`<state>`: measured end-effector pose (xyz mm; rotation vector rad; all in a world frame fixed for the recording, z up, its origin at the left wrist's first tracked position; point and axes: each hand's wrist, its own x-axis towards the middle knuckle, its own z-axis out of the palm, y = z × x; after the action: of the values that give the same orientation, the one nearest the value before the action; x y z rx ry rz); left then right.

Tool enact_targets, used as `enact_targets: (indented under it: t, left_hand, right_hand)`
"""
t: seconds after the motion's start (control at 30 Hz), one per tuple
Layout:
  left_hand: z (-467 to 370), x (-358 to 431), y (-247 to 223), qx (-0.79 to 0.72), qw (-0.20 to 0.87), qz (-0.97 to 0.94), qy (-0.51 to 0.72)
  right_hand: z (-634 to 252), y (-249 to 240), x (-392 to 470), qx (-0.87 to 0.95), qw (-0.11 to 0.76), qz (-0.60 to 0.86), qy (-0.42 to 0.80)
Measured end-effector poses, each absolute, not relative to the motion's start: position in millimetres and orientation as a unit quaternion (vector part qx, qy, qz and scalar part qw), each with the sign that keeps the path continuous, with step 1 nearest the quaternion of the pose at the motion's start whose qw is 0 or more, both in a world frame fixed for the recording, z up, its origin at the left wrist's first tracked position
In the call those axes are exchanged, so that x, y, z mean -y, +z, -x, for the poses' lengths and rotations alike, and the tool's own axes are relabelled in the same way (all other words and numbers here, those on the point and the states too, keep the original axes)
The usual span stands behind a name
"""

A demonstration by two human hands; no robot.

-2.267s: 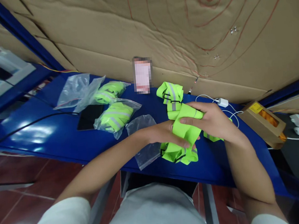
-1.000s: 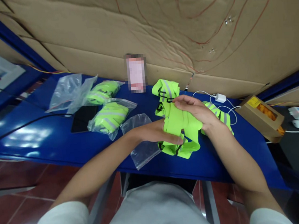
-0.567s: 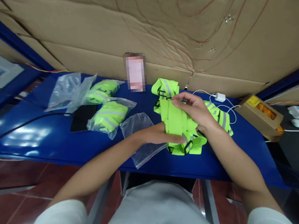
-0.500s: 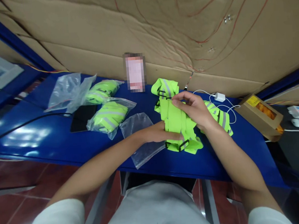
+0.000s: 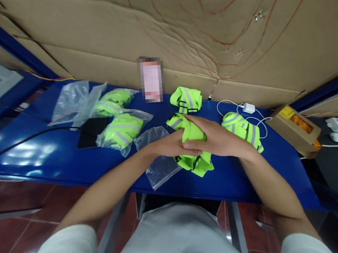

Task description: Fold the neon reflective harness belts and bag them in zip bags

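Note:
Between my two hands is a bunched fluorescent yellow-green reflective strap (image 5: 195, 132) with grey stripes and black buckles. My left hand (image 5: 173, 143) grips it from the left, its fingers partly hidden behind the folds. My right hand (image 5: 213, 136) wraps round it from the right, thumb across the front. Part of the strap hangs below my hands over the table. Just beyond lies another folded reflective strap (image 5: 186, 98), and a further bundle of reflective strap (image 5: 242, 128) sits to the right. A clear plastic bag (image 5: 161, 172) lies flat under my left forearm.
Two bagged reflective straps, one nearer (image 5: 124, 132) and one farther (image 5: 114, 101), lie left beside clear bags (image 5: 70, 101) and a black flat object (image 5: 90, 132). A phone-like object (image 5: 152, 79) leans on the cardboard wall (image 5: 92, 39). Rightward are a white charger (image 5: 248, 107) and a cardboard box (image 5: 293, 130).
My right hand has come down and left from the strap's far end and closed round it. The strap is now bunched more compactly, apart from the folded strap behind.

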<state>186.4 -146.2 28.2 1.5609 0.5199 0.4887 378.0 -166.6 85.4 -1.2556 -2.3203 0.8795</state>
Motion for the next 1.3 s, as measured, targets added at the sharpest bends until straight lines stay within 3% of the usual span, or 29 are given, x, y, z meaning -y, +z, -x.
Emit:
enact_targets:
  t: [0.2, 0.3, 0.63, 0.7, 0.93, 1.13, 1.3]
  left_hand:
    - [-193.7, 149.9, 18.2, -0.164, 0.842, -0.463, 0.223]
    - [-198.0, 150.7, 17.8, -0.104, 0.870, -0.440, 0.198]
    - [-181.2, 139.9, 42.2, -0.175, 0.753, -0.631, 0.073]
    - [-183.8, 141.9, 41.3, -0.181, 0.740, -0.639, 0.103]
    - [-195.3, 145.4, 30.7, -0.182, 0.713, -0.557, 0.385]
    - [-199.0, 135.3, 18.7, -0.258, 0.682, -0.583, 0.359]
    - [-196.4, 122.0, 6.9, -0.328, 0.535, -0.692, 0.357]
  right_hand:
    - [-370.9, 84.1, 164.8, 0.779, 0.265, 0.499, 0.272]
    - [-375.6, 90.0, 163.6, 0.768, 0.291, 0.524, 0.225]
    - [-382.1, 110.2, 174.0, 0.760, 0.262, 0.545, 0.238]
    - [-385.2, 113.1, 173.2, 0.752, 0.280, 0.550, 0.234]
    - [-423.1, 105.8, 151.1, 0.648, 0.403, 0.596, 0.251]
    - [-440.5, 57.5, 146.4, 0.506, 0.486, 0.587, 0.403]
    - [-435.4, 25.0, 164.6, 0.384, 0.532, 0.586, 0.475]
